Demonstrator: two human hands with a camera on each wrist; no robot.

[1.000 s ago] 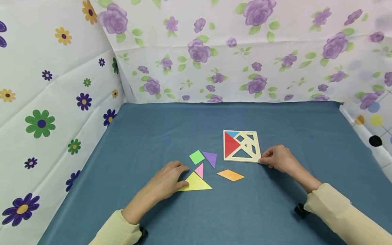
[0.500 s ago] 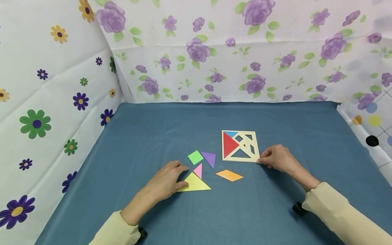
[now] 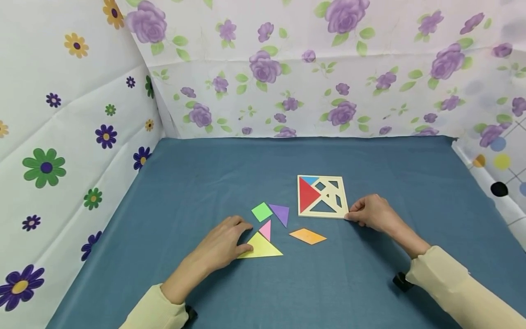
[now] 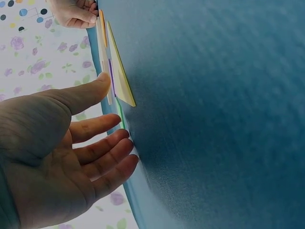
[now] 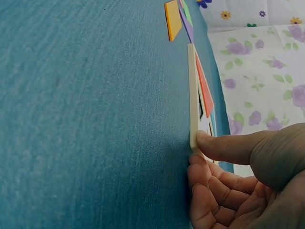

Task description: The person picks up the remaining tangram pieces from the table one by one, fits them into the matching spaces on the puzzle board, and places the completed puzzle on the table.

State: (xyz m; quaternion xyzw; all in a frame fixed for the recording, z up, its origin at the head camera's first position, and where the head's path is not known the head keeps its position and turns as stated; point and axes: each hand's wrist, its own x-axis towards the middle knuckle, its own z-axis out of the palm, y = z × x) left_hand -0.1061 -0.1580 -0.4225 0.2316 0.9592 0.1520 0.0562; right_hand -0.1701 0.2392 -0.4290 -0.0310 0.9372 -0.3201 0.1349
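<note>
My left hand (image 3: 222, 242) hovers over the left end of a large yellow triangle (image 3: 265, 246). In the left wrist view its fingers are spread and loosely bent, with nothing between them. At the near right corner of a pale wooden tangram tray (image 3: 304, 214), my right hand (image 3: 371, 212) pinches the edge between thumb and curled fingers. The tray lies flat with a red triangle (image 3: 308, 195) and a blue triangle (image 3: 309, 180) set in it; its other cut-outs show dark cloth.
Loose on the blue cloth (image 3: 328, 288) lie a green square (image 3: 261, 212), a purple triangle (image 3: 281, 214), a pink triangle (image 3: 266, 230) and an orange parallelogram (image 3: 307, 236). A flowered sheet (image 3: 230, 100) hangs behind; another sheet (image 3: 74, 183) stands at the left.
The head view has shifted slightly. Both hands, the tray and the loose pieces keep the same places relative to each other.
</note>
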